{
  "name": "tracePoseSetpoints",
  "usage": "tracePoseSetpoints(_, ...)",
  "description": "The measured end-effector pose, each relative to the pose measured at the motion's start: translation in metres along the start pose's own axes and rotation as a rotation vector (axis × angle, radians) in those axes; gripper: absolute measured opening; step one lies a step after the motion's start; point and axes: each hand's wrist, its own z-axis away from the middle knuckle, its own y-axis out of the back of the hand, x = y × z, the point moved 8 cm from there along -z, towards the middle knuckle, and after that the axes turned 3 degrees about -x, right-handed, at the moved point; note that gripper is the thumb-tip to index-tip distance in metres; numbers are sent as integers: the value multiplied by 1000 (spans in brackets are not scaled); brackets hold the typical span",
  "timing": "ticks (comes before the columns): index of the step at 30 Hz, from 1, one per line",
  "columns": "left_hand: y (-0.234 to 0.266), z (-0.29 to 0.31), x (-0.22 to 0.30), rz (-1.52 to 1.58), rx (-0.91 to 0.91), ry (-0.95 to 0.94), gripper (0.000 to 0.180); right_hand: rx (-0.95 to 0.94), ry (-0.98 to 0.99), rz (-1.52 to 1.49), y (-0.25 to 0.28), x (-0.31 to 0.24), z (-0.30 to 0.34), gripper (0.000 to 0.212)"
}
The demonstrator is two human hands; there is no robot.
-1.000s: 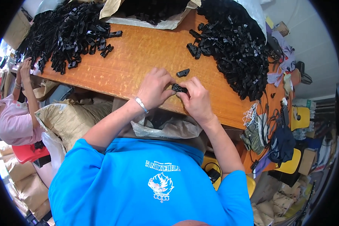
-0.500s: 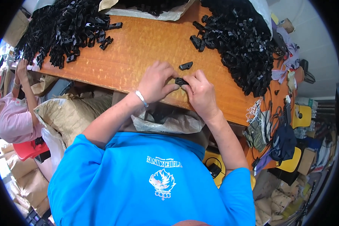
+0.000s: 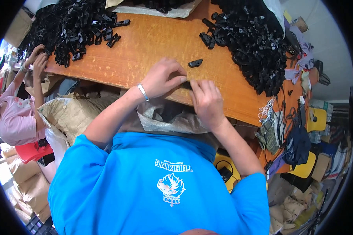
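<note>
A small black plastic part (image 3: 187, 84) sits between my hands at the table's near edge, mostly covered by fingers. My right hand (image 3: 208, 100) is closed, pinching it between thumb and fingertips. Just left of it is my left hand (image 3: 164, 79), thumb stretched toward the part and fingers curved apart from the thumb; nothing shows in its grasp. Its fingers are slightly blurred. Beyond both hands, a single black plastic piece (image 3: 195, 63) of elongated shape lies on the wooden table (image 3: 153, 39).
Heaps of black plastic pieces lie at far left (image 3: 78, 31) and right (image 3: 255, 51). An open translucent bag (image 3: 157, 117) hangs below the table edge before me. Left, a co-worker's hands (image 3: 38, 60) are at the left heap, beside a brown sack (image 3: 70, 117). Cords and cloth (image 3: 296, 143) lie right.
My left fingers have come away from the black part, which my right hand has drawn slightly nearer to me. The co-worker's hands have moved right at the left heap.
</note>
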Motion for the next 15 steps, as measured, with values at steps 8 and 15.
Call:
tracePoseSetpoints(8, 13, -94, -14, -161, 172, -19, 26, 139, -119, -137, 21, 24, -44, 35)
tracePoseSetpoints(15, -22, -148, -41, -349, 72, -159, 27, 41, -118, -59, -15, 59, -51, 25)
